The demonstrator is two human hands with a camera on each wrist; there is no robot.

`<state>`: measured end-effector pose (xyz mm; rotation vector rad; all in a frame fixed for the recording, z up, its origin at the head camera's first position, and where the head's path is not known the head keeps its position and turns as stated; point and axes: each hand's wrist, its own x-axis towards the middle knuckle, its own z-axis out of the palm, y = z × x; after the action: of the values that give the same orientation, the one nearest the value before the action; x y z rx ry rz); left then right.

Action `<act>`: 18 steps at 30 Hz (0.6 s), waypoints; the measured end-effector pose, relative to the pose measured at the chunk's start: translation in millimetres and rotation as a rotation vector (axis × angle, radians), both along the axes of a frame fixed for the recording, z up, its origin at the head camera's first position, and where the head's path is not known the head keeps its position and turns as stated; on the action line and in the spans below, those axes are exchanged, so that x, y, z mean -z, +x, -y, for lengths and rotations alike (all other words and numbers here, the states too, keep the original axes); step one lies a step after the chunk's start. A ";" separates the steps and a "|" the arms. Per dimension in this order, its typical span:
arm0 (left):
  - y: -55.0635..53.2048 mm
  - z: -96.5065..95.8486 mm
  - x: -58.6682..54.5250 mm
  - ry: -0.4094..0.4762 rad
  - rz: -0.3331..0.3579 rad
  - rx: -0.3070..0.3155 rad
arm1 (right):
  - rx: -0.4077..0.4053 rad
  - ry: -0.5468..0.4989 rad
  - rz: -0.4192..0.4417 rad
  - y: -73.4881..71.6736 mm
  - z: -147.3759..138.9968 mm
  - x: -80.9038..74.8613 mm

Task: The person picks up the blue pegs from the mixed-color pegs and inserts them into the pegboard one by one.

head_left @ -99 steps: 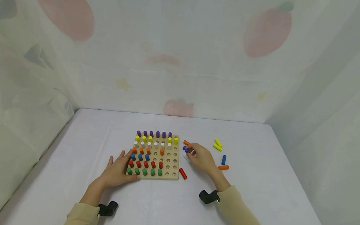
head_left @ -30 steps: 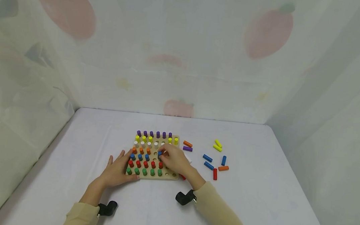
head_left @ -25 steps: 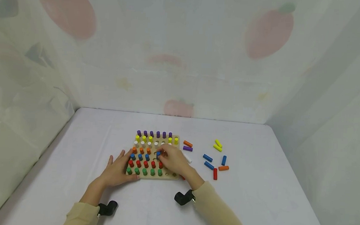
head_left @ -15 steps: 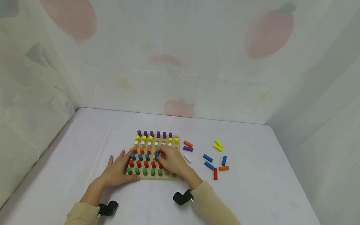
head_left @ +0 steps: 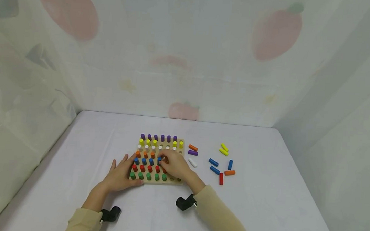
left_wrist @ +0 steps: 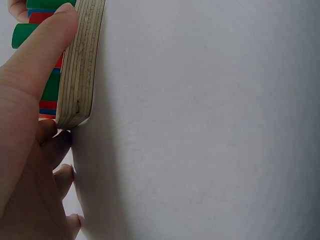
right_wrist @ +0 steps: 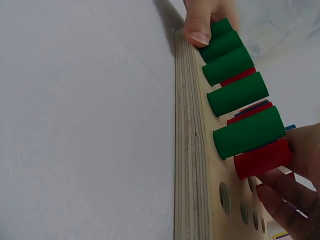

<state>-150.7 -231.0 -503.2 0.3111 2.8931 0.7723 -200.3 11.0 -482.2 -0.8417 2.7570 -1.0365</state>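
Observation:
A wooden pegboard (head_left: pixel 157 183) stands on the table with colored pegs upright in rows: purple, yellow, white, orange, blue, red and green from back to front. My right hand (head_left: pixel 176 166) pinches a blue peg (head_left: pixel 159 159) between thumb and fingertips, at the blue row just right of three standing blue pegs. My left hand (head_left: pixel 118 177) rests at the board's front left corner, thumb against the front edge and the other fingers spread along the left side. In the right wrist view, green pegs (right_wrist: pixel 249 131) line the front row, and the right fingers reach in behind a red peg (right_wrist: pixel 263 159).
Right of the board lie loose pegs: an orange one (head_left: pixel 193 147), a purple one (head_left: pixel 193 152), a white one (head_left: pixel 192 162), two yellow, several blue, another orange and a red one (head_left: pixel 221 178). White patterned curtains surround the white table (head_left: pixel 277 209).
My right hand has carried the blue peg from beside the board leftward over it, then a little further left to the blue row. My left hand stays put.

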 end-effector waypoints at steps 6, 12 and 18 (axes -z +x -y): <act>0.2 -0.5 -1.0 0.001 -0.002 0.001 | 0.002 0.023 -0.004 -2.2 1.2 1.6; 1.2 -2.2 -2.7 0.002 -0.005 0.003 | 0.002 0.047 -0.013 -4.6 2.3 2.8; 1.3 -2.9 -3.1 0.004 -0.009 0.005 | 0.003 0.055 -0.017 -4.8 1.6 3.1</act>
<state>-149.4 -228.1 -500.2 0.3229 2.8978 0.7786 -205.1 9.4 -485.3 -0.8426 2.7881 -0.9532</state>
